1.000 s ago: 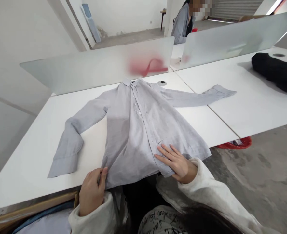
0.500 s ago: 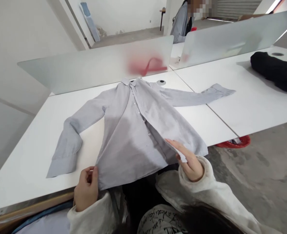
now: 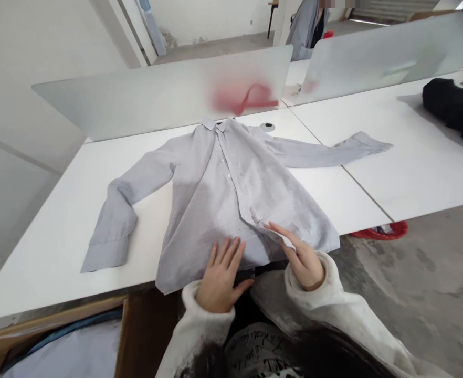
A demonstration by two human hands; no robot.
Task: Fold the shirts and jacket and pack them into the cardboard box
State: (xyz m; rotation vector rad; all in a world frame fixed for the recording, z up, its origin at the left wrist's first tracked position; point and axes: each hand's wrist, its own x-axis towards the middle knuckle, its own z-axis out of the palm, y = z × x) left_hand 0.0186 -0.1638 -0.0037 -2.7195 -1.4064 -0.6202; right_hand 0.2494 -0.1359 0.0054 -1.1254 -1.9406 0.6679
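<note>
Head view:
- Pale blue-grey long-sleeved button-front shirt (image 3: 216,199): lies flat and face up on a white rectangular table (image 3: 58,273), collar far, hem near, sleeves spread left and right; the right-side sleeve crosses the seam onto a second white table (image 3: 412,173).
- Left hand (image 3: 219,275): fingers apart, palm down, resting on the shirt's near hem area.
- Right hand (image 3: 304,260): thumb and fingers drawn together on the lifted edge of the shirt's front panel, near right.
- Black bunched garment (image 3: 455,105): far right on the second table, well apart from the shirt.
- Frosted divider panels (image 3: 156,100): along the far table edges.
- Red plastic basket (image 3: 381,230): on the floor, beyond the near table edge, right.
- Brown cardboard box (image 3: 145,336): below the near table edge, left.
- Person in a grey cardigan (image 3: 304,31): far, beyond the dividers.
</note>
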